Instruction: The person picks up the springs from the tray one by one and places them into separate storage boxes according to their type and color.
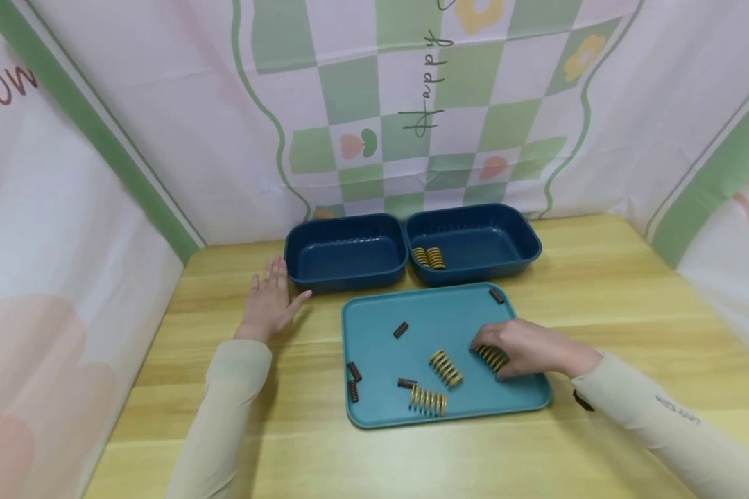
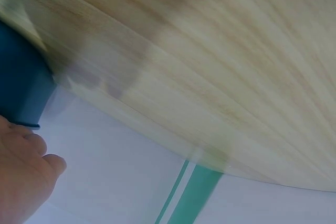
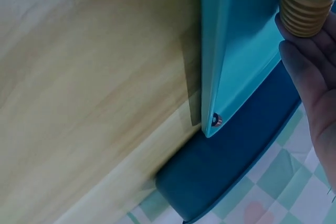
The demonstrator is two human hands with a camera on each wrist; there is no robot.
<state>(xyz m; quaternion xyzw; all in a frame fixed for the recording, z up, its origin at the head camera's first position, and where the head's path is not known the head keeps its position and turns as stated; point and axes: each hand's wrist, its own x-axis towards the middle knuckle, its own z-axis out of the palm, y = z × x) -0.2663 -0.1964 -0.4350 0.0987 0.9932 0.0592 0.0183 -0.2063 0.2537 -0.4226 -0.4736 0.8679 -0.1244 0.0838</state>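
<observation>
In the head view, my right hand [image 1: 524, 346] grips a large gold spring [image 1: 492, 357] over the right part of the teal tray [image 1: 381, 312]. The right wrist view shows that gold spring [image 3: 304, 9] between the fingers and thumb. Two more gold springs [image 1: 446, 369] [image 1: 428, 400] lie on the tray with several small dark springs [image 1: 401, 329]. My left hand [image 1: 268, 301] touches the left end of the left blue bin [image 1: 349, 283], its fingers straight and thumb spread. Close by in the left wrist view, the left hand [image 2: 23, 166] meets that bin's wall [image 2: 21, 82].
The right blue bin [image 1: 474, 274] stands against the left one behind the tray and holds two gold springs [image 1: 428, 258] at its left end. A small dark spring [image 1: 496, 296] lies in the tray's far right corner. Printed fabric [image 1: 412, 138] hangs behind the wooden table [image 1: 299, 450].
</observation>
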